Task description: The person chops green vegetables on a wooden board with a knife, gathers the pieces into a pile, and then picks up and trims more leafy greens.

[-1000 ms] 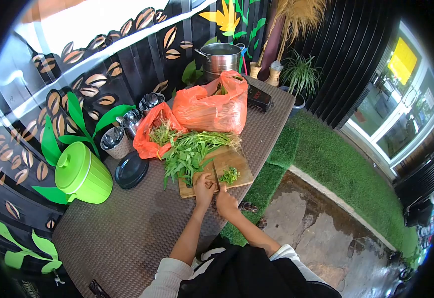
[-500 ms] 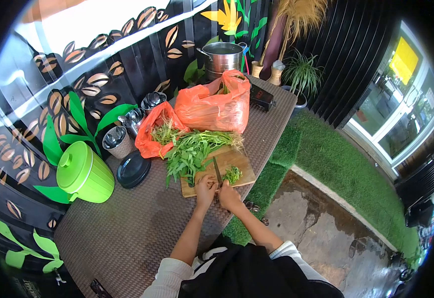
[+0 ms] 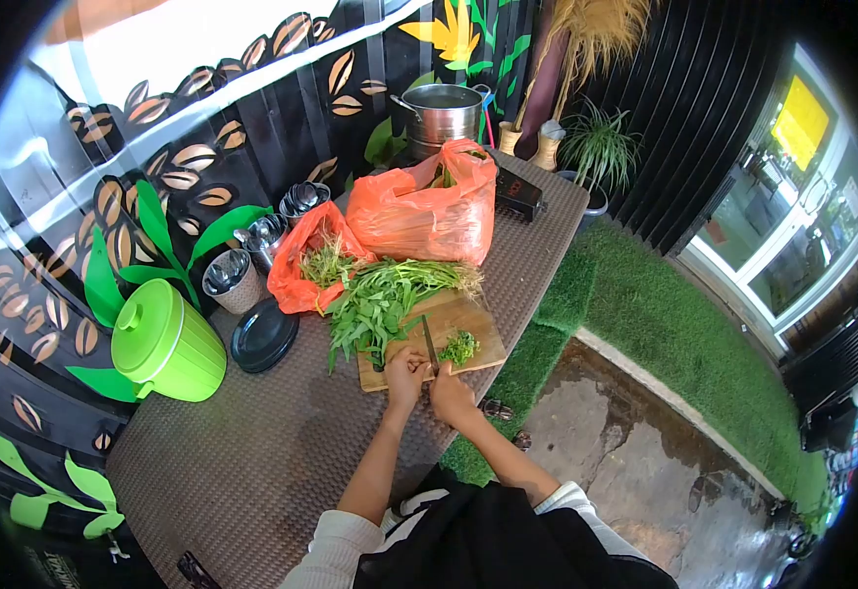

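My right hand is closed round the handle of a knife, whose dark blade points away from me over a wooden cutting board. Close beside it, at the board's near edge, my left hand has its fingers curled together; what they pinch is hidden. A small heap of chopped greens lies just right of the blade. Long-stemmed leafy greens spread across the board's far left side, their stems and roots reaching right.
Behind the greens stand a full orange plastic bag and a smaller open one with herbs. Leftward are black plates, cutlery holders and a lime-green lidded bucket. A steel pot stands at the back, near a black cooker.
My right hand and the knife have shifted very slightly. The greens, board and bags look the same.
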A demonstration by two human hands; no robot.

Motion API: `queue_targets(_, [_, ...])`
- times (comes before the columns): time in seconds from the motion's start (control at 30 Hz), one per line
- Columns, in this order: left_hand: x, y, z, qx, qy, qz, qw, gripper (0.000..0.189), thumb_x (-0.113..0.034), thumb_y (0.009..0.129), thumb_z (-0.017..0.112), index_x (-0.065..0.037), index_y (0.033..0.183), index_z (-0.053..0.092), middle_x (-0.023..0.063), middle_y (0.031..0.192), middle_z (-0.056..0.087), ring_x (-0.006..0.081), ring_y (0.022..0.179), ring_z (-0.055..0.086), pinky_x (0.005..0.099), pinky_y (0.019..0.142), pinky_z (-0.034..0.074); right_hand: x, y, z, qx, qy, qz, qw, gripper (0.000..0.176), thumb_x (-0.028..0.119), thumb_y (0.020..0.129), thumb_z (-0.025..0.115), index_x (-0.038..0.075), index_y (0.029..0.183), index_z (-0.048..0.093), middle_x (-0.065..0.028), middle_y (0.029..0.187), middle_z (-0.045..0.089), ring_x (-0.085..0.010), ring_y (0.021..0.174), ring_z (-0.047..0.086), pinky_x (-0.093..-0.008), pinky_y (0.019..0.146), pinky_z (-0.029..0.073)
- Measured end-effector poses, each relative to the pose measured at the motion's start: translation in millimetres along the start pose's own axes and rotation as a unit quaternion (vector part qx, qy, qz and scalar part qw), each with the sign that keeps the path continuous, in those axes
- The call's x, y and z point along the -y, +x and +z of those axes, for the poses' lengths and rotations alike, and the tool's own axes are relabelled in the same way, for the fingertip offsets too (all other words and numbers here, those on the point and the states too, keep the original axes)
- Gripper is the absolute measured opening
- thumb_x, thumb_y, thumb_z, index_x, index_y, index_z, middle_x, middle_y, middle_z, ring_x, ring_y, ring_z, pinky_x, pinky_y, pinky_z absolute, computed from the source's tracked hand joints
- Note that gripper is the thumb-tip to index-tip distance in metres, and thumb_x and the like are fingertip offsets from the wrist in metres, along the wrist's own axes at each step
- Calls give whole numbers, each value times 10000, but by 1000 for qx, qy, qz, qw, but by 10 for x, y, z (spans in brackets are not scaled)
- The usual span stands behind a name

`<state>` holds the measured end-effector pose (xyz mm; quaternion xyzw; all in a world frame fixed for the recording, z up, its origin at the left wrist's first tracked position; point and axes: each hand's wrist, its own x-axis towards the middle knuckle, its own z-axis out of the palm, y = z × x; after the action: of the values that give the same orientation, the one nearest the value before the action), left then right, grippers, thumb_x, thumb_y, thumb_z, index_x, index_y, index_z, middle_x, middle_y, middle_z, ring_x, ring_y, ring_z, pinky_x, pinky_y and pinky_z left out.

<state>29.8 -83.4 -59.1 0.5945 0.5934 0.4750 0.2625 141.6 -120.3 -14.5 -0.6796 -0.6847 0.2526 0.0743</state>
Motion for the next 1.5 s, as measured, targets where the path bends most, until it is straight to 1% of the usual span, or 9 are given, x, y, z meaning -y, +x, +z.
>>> queue_targets(0.47, [-247,195,-18,58,108,39,992,122,-24,804,632,21,913,600,145,838,602,279,722,604,362,631,496,-213,206,-34,-37,-16,29,999,328,205,900,475,-18,1108,354,-245,839,650,-373,815,657,-445,698,533])
queue_targets(0.63, [-89,617,-44,-7,147,136,980,162,35,773,587,33,934,607,175,975,577,332,995,518,419,802,460,-185,177,-91,-19,8,32,999,478,244,914,460,-74,1234,303,-247,825,637,-399,817,640,-480,720,510])
queue_targets(0.7, [-21,738,-41,27,175,116,977,200,-4,814,600,26,1012,595,171,1028,551,318,998,498,405,858,447,-165,153,-121,-15,5,31,999,481,246,916,457,-75,1238,300,-250,827,637,-401,814,640,-481,717,510])
queue_targets(0.9, [126,979,57,93,260,64,959,119,13,813,596,45,919,640,175,870,621,293,846,585,392,791,504,-155,131,-154,-22,-1,37,999,315,257,923,450,5,1090,361,-244,860,645,-402,839,643,-482,734,518])
queue_targets(1.13, [-184,1044,-155,23,14,7,1000,85,-19,793,651,26,864,641,131,763,659,226,680,651,320,638,527,-197,143,-130,-17,6,33,999,352,251,924,433,-13,1141,353,-258,855,643,-402,827,644,-481,729,516])
queue_targets(1.23, [-262,1043,-253,-25,-123,-4,992,94,-30,806,655,28,864,608,113,765,659,176,699,658,280,612,515,-202,138,-117,-18,11,29,999,369,249,924,428,-23,1160,345,-264,856,642,-402,828,644,-483,725,517])
queue_targets(1.3, [-281,956,-325,-33,-292,-85,952,128,-28,819,647,37,903,575,128,806,654,184,705,659,272,587,516,-205,153,-107,-16,8,28,999,375,253,924,429,-23,1161,344,-264,854,642,-400,827,645,-483,723,517])
queue_targets(1.47, [-87,426,-378,-18,-320,-180,930,227,-75,836,660,31,969,510,151,827,648,203,716,664,264,598,522,-219,149,-96,-30,15,17,999,355,251,926,431,-39,1111,344,-275,822,624,-424,799,631,-508,708,504])
queue_targets(1.5, [-117,309,-393,-23,-222,-198,954,260,-80,833,665,30,990,489,149,812,646,218,698,661,284,598,524,-203,139,-116,-28,18,22,999,355,255,927,429,-38,1111,346,-273,827,625,-422,804,631,-507,711,504])
